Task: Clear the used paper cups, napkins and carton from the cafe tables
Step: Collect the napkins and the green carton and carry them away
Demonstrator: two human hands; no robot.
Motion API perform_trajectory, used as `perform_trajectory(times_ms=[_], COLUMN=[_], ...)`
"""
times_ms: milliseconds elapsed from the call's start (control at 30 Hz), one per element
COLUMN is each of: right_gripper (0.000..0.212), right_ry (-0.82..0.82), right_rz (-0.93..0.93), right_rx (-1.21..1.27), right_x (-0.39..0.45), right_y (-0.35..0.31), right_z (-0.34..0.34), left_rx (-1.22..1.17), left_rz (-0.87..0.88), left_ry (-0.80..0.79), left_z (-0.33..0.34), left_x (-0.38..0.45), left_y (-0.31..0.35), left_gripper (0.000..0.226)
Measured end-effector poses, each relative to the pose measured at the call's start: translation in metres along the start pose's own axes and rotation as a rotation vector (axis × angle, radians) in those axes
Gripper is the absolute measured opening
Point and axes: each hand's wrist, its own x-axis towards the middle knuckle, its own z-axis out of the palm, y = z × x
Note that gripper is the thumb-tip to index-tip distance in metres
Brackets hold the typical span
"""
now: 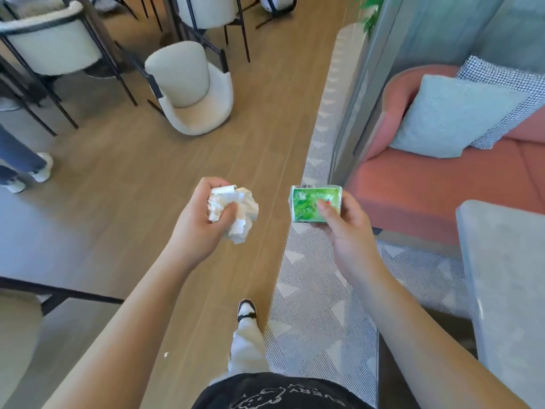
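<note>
The left hand (pixel 200 219) has its grip clamped on crumpled napkins (pixel 236 211); the right hand (pixel 342 228) pinches the green carton (pixel 312 203); both over the floor, so carry them level and snug to a bin, none in view.

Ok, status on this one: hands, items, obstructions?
Left hand grips crumpled napkins. Right hand holds green carton. Wooden floor ahead, nothing in the way.

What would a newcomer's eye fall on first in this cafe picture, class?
First, the bright green carton held in the right hand, and the crumpled white napkins gripped in the left hand, both mid-frame above the wooden floor. Next, the pink sofa at right.
</note>
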Motion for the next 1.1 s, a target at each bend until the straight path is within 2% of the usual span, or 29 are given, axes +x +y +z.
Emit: perform_trajectory(times_ms=[167, 300, 400, 567, 800, 933, 1100], right_gripper=[0.011, 0.022, 0.018, 0.015, 0.03, 0.021, 0.027], right_ry=[0.021, 0.029, 0.033, 0.066, 0.09, 0.093, 0.068], right_rz=[0.028, -0.001, -0.019, 0.001, 0.053, 0.044, 0.023], right_rx=[-0.04, -0.038, -0.039, -0.027, 0.002, 0.037, 0.021], right_x=[0.104, 0.18, 0.233, 0.319, 0.456, 0.543, 0.638], right_y=[0.015, 0.01, 0.004, 0.005, 0.024, 0.013, -0.01], right_z=[0.046, 0.086, 0.103, 0.107, 0.1, 0.096, 0.091], left_rx=[0.041, 0.065, 0.036, -0.022, 0.007, 0.047, 0.03], left_rz=[0.034, 0.083, 0.096, 0.065, 0.024, -0.027, 0.002], left_ry=[-0.012, -0.061, -0.04, -0.052, -0.032, -0.062, -0.06], left_z=[-0.024, -0.046, -0.053, -0.053, -0.031, -0.011, 0.008], left_x=[0.112, 0.202, 0.262, 0.344, 0.478, 0.557, 0.652], left_y=[-0.025, -0.026, -0.023, -0.032, -0.039, -0.031, -0.013], left_gripper=[0.039, 0.043, 0.042, 0.038, 0.028, 0.028, 0.026])
